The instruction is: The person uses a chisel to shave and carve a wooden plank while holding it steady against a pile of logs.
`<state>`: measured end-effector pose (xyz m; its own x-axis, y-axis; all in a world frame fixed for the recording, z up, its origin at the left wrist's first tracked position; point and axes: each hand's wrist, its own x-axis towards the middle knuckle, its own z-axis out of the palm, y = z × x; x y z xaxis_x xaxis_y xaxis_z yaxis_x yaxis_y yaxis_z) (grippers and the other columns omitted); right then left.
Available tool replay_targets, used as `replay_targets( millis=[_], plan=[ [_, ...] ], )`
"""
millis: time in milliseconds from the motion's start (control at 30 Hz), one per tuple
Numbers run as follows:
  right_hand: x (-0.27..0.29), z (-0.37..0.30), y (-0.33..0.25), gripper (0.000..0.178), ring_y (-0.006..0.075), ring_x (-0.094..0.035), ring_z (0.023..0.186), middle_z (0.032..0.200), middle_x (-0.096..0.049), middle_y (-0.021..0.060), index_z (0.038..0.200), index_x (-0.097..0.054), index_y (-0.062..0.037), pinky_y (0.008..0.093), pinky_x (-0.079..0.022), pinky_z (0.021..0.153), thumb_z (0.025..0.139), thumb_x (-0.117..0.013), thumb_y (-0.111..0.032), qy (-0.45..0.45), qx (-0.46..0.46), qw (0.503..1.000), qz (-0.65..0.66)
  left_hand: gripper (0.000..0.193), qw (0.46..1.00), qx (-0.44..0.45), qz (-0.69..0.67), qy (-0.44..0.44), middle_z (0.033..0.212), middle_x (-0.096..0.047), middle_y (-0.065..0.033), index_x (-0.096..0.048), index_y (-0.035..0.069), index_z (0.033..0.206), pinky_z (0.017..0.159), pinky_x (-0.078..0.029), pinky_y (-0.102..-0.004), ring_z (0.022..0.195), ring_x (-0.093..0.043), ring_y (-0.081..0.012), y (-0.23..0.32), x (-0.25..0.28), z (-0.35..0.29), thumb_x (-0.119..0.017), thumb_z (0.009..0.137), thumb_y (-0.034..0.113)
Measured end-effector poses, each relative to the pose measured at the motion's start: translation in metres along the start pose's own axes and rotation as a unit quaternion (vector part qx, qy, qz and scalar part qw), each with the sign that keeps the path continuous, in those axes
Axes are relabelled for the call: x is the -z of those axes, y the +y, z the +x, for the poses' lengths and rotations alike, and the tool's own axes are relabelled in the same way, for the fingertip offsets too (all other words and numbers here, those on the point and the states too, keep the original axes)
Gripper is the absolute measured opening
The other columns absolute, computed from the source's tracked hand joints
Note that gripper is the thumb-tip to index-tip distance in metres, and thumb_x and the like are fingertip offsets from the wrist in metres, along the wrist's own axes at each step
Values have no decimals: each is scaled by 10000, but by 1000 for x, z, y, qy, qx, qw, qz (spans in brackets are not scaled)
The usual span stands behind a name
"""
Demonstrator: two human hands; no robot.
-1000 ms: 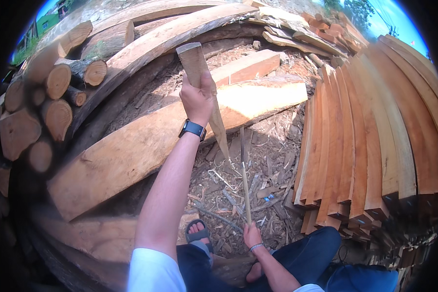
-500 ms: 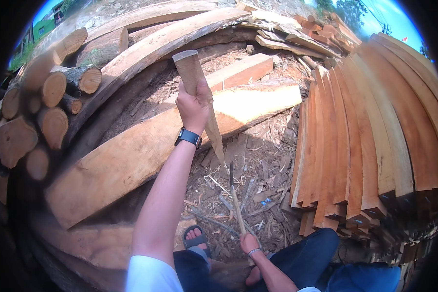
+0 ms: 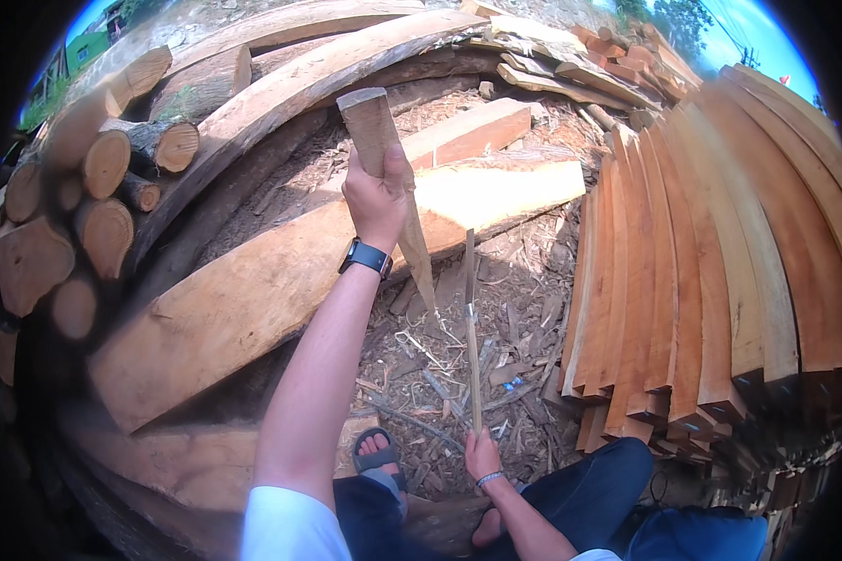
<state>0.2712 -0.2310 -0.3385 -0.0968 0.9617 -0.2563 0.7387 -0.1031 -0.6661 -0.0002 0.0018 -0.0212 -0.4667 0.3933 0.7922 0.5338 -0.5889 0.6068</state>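
Note:
My left hand (image 3: 376, 204), with a dark watch on its wrist, is wrapped round a wooden stake (image 3: 370, 126). The stake's broad flat end points up and away; its lower end tapers to a point with frayed shavings hanging off. In my right hand (image 3: 483, 456) is the long wooden handle of a knife (image 3: 471, 346), gripped near its lower end. Its narrow dark blade rises upright, to the right of the stake's tip and apart from it. A thick sawn plank (image 3: 243, 294) lies slantwise behind the stake.
Stacked reddish boards (image 3: 669, 271) fill the right side. Cut logs (image 3: 108, 238) are piled at the left, and a long curved slab (image 3: 299, 79) arches across the back. Wood chips and bark (image 3: 524, 323) cover the ground by my sandalled foot (image 3: 376, 451).
The knife has swung up and slightly right, its blade moving from beside the stake's tip to well above it. The stake and my left hand have barely shifted.

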Motion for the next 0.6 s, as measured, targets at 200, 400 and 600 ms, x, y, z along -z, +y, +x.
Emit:
replay_targets(
  millis=[200, 400, 600],
  plan=[
    [-18, -8, 29, 360, 514, -621, 857, 836, -631, 347, 976, -571, 55, 590, -484, 788, 987, -461, -288, -64, 3, 997, -47, 527, 1000, -12, -11, 6, 718, -607, -79, -514, -13, 972, 534, -564, -309, 618, -679, -178, 0, -5, 2, -540, 965, 513],
    [-22, -2, 32, 356, 538, -603, 858, 830, -620, 361, 979, -570, 62, 603, -473, 784, 987, -458, -276, -26, -2, 999, -28, 541, 1000, -16, 14, 5, 701, -607, -77, -518, -21, 971, 529, -562, -308, 600, -675, -178, 4, -4, 2, -549, 958, 519],
    [-17, -10, 6, 355, 536, -608, 851, 815, -623, 354, 958, -575, 71, 596, -480, 777, 991, -451, -260, -26, 9, 1000, 14, 570, 999, 46, -7, -1, 808, -698, -189, -595, -23, 990, 679, -539, -387, 795, -715, -333, 4, 7, -4, -584, 936, 544]
  ],
)
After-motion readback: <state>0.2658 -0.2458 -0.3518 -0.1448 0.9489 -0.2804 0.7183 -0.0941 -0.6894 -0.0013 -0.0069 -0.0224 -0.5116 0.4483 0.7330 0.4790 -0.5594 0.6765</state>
